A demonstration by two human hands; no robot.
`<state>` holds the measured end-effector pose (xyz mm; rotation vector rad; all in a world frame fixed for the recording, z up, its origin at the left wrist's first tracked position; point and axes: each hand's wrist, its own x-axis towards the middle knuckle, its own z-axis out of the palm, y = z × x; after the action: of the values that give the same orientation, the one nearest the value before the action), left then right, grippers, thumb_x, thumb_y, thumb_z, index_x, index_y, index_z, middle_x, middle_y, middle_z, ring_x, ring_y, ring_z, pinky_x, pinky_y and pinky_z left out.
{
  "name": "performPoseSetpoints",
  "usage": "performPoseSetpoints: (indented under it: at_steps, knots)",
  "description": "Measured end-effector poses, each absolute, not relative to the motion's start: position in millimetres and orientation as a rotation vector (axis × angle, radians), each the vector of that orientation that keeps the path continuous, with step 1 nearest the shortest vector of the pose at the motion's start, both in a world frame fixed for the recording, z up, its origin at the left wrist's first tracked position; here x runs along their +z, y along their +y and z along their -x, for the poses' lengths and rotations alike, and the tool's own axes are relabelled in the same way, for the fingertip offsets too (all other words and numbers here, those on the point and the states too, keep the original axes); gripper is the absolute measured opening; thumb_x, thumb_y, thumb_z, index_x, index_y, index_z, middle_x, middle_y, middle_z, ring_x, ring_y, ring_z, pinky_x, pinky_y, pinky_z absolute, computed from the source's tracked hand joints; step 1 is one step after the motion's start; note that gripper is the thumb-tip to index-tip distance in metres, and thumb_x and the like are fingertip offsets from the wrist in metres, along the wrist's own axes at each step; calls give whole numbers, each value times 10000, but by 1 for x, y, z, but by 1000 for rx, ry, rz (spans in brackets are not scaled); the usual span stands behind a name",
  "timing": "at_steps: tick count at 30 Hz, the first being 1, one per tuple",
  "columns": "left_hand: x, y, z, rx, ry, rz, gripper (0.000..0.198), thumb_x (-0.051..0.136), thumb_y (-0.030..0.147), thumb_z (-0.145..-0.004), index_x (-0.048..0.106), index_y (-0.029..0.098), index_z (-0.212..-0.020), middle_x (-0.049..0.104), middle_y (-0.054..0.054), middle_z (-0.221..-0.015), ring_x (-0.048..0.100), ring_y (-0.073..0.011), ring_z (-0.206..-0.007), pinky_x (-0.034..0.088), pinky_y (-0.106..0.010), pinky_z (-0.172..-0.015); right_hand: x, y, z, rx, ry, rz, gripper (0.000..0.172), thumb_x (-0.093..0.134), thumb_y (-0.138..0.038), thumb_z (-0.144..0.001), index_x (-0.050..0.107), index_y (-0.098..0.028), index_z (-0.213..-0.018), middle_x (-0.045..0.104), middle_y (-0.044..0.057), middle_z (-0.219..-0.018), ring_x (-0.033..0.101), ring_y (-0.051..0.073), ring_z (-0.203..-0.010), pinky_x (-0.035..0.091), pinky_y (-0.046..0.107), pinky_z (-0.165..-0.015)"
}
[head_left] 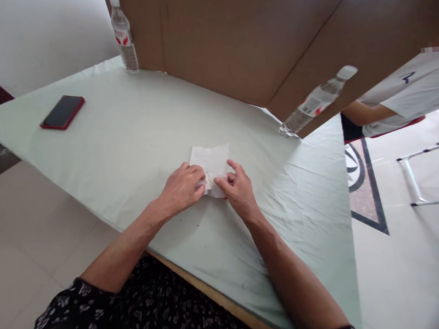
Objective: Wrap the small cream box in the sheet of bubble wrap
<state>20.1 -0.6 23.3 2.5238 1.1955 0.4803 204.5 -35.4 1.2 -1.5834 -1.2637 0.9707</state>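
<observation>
A thin white sheet of paper [210,158] lies on the pale green tablecloth between my hands, its lower part crumpled or folded. At its left edge, my left hand [185,186] has its fingers curled closed on a crinkled bit of the white paper. My right hand [239,187] holds the lower right part of the sheet, thumb on top and index finger raised a little. A small spot of red shows under the paper near the right thumb. What the crumpled part contains, if anything, I cannot make out.
A red-cased phone [63,112] lies at the table's left. Brown cardboard panels [223,36] stand along the back, with one water bottle [123,34] at the left and another bottle [317,100] at the right. Beyond sits a person in a white shirt [423,85]. A metal frame [415,178] stands right.
</observation>
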Motion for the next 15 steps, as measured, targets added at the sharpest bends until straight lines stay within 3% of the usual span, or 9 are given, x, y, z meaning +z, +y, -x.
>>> performPoseSetpoints:
  at_steps: [7, 11, 15]
  knots:
    - [24, 6, -23, 433, 1085, -2442, 154, 512, 125, -878, 648, 169, -936, 713, -99, -1027, 625, -251, -988, 501, -362, -867, 5, -27, -191, 1004, -1304, 1505, 800, 649, -463, -789, 408, -95, -1457, 594, -27, -744, 563, 150, -654, 477, 291, -585]
    - [24, 6, -24, 482, 1071, -2406, 143, 494, 128, -890, 630, 171, -899, 713, -79, -943, 620, -239, -925, 501, -359, -831, 2, -21, -186, 979, -1358, 1497, 719, 630, -447, -803, 469, -107, -1416, 642, -7, -769, 610, 163, -698, 491, 297, -629]
    - [16, 3, -23, 591, 1128, -2294, 203, 535, 174, -881, 609, 162, -1069, 701, -90, -1018, 614, -239, -907, 518, -367, -792, 7, -24, -185, 918, -1484, 1543, 618, 622, -367, -814, 529, -112, -1369, 724, 33, -840, 654, 172, -718, 517, 327, -710]
